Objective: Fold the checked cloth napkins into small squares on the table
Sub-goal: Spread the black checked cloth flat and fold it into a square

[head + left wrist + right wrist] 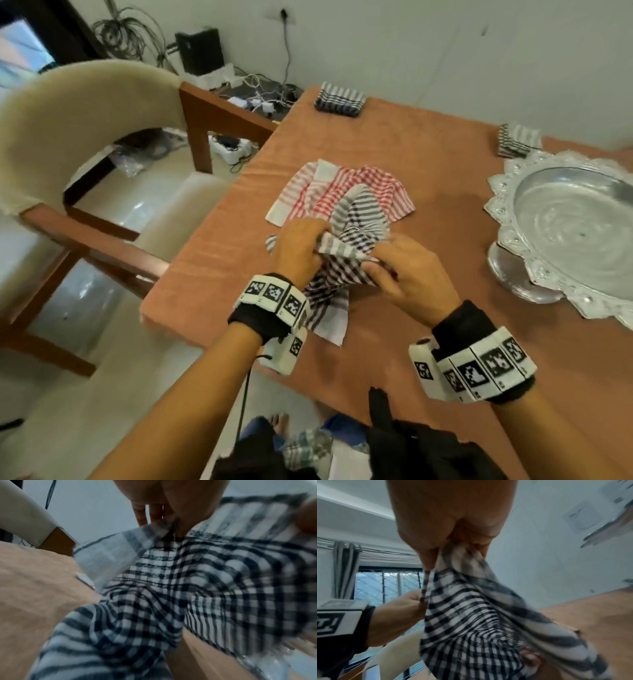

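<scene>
A crumpled black-and-white checked napkin [346,246] is bunched between both hands over the orange-covered table [428,144]. My left hand [301,250] grips its left edge, and my right hand [394,267] pinches its right side. The left wrist view shows the napkin [171,595] hanging from my left hand [171,520]. My right hand [453,547] pinches the napkin [479,615] in the right wrist view. A red-and-white checked napkin [342,188] lies loosely spread just beyond. Two folded black checked napkins lie at the far edge [340,100] and far right [519,140].
An ornate silver tray [568,226] stands on the table at the right. A cream upholstered chair [85,137] with a wooden frame stands to the left. Cables and a black box [202,51] lie on the floor by the wall.
</scene>
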`<state>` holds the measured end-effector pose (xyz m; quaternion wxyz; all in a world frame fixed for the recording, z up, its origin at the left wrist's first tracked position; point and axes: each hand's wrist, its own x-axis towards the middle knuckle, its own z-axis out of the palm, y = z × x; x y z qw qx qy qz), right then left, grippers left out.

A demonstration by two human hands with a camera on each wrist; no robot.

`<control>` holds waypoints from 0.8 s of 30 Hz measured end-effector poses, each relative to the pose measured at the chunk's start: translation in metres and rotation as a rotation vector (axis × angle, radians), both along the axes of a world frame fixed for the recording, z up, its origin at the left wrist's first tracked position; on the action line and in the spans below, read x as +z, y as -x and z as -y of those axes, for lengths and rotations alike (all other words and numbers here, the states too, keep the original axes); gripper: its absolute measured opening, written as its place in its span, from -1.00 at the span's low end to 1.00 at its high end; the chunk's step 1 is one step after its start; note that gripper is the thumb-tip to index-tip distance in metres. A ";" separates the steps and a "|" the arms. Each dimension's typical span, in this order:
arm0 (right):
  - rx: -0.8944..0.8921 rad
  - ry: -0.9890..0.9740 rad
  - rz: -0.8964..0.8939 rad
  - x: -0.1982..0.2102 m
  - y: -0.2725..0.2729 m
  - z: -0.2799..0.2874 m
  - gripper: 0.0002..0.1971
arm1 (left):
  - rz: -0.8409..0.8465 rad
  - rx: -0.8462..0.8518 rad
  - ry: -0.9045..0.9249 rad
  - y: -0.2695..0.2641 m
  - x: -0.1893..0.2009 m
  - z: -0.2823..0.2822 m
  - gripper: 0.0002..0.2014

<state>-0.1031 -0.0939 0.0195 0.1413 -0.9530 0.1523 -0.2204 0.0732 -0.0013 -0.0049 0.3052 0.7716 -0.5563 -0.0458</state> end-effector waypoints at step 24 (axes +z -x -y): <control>-1.292 -0.203 0.240 0.075 0.284 -0.164 -0.73 | -0.387 -0.935 0.221 0.118 0.078 -0.028 -0.86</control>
